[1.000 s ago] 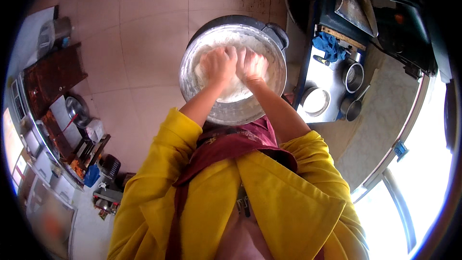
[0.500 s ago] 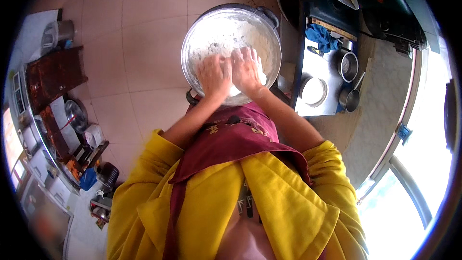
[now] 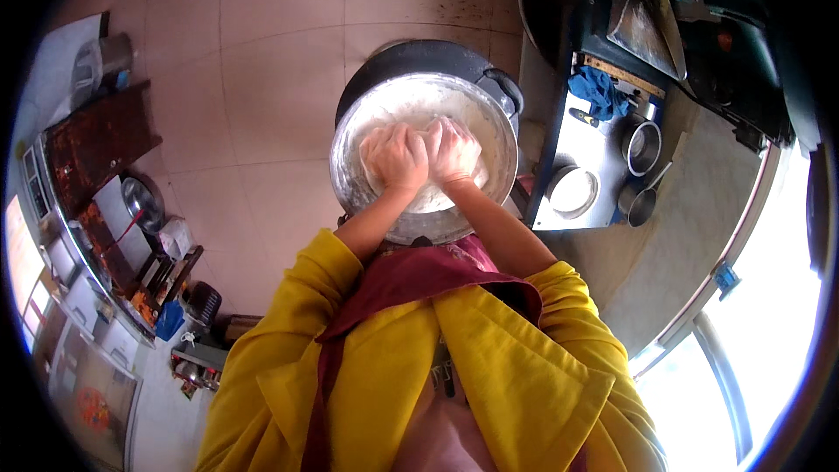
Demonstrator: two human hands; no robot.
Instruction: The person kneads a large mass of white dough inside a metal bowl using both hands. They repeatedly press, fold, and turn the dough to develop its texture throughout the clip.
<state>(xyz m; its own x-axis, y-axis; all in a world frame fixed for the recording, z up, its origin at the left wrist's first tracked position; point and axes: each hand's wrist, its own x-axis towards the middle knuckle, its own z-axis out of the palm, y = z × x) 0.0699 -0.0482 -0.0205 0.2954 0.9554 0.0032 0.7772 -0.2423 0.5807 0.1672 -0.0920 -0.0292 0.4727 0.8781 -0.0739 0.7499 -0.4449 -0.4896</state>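
Observation:
Pale dough lies in a wide, flour-dusted metal basin. My left hand and my right hand are side by side in the basin, both curled closed with knuckles toward the far side. They press and grip the dough, which shows below and around them; the fingertips are hidden. Beneath the basin's far side, the wall of a dark pot with a black side handle shows.
To the right, a low table carries a white-filled bowl, a metal pot, a small saucepan and a blue cloth. Tiled floor stretches left, toward a cluttered brown cabinet.
My hands have curled from flatter, extended fingers into closed shapes on the dough. The basin appears lower and tilted toward me, with more of the dark pot visible behind it.

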